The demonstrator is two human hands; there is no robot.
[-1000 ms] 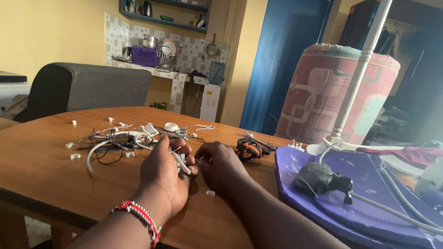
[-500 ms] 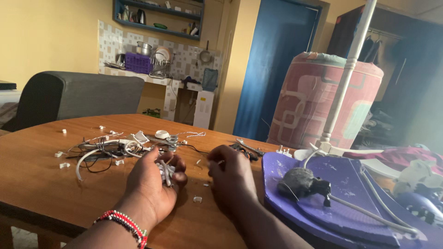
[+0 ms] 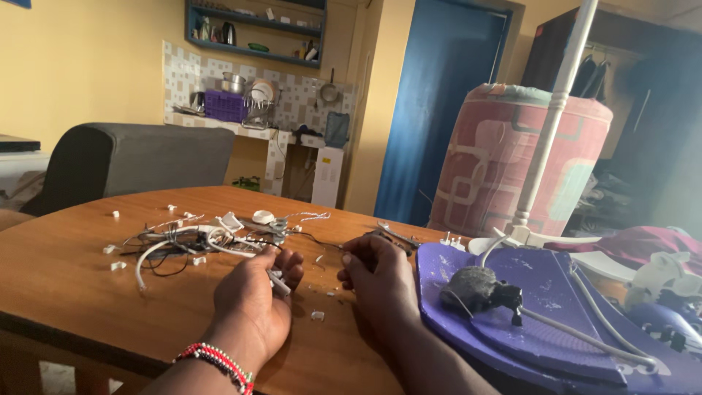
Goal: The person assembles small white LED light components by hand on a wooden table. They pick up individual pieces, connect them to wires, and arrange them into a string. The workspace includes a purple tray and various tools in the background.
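Wooden and round-edged, the counter [image 3: 88, 292] is seen from above its near edge, and both hands are laid on it close to the middle. The left hand [image 3: 252, 303] is curled nearly shut, and a small pale grey tool or stripped piece [image 3: 278, 283] is pinched between its fingers, one end poking out toward the right. A beaded red, white and black bracelet [image 3: 217, 362] is worn on that wrist. The right hand [image 3: 380, 281] is also curled, fingertips drawn together near the thin dark wire [image 3: 322, 245]; whether that wire is actually gripped cannot be told. The wire is stretched between the two hands and runs back to the left.

Toward the far left part of the counter a tangle of white and black cables [image 3: 179, 245] is spread, with a small white round cap [image 3: 262, 216] just beyond it. White plastic scraps [image 3: 317, 315] are scattered about, one lying near the edge between the hands. At the right edge, a purple plastic base [image 3: 541, 322] is overhanging the counter, and on it a dark fuzzy lump on a black fitting [image 3: 479, 287] is resting. A white pole [image 3: 552, 117] is rising from behind it.
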